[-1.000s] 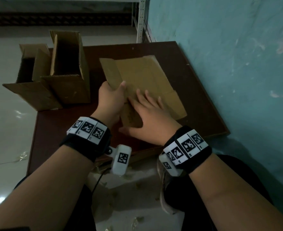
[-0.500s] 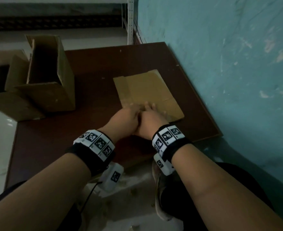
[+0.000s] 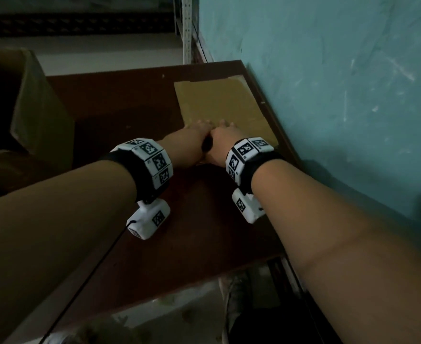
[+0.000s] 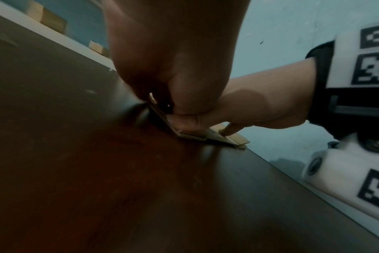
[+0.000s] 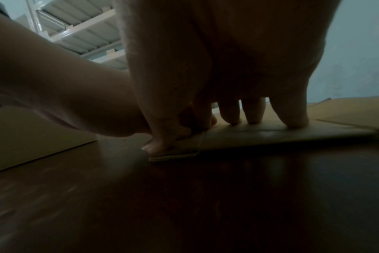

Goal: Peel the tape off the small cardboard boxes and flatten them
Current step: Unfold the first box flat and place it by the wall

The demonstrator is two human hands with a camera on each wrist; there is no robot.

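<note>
The flattened cardboard box (image 3: 219, 108) lies flat on the dark wooden table (image 3: 120, 108), at its far right side, its right edge close along the teal wall (image 3: 328, 95). In the wrist views its near corner shows as a thin stack of layers resting on the table surface.

Hand positions:
- The left hand (image 3: 192, 137) bears down on the near left corner of the flattened box. From the left wrist view its fingers appear to press rather than grasp; whether any fingertip curls under the edge cannot be told.
- The right hand (image 3: 225, 141) sits just beside the left, touching it. Its fingers (image 5: 251, 113) are extended, tips planted on the cardboard surface, and its thumb presses the corner; it holds nothing.

Task status, as a judgement:
- This box appears collapsed and is in the final pressing step. No tape is discernible on it in this dim light.
- At least one open cardboard box (image 3: 31, 100) stands upright at the left side of the table, well apart from the hands. It has yet to be flattened; whether tape is left on it cannot be told.
</note>
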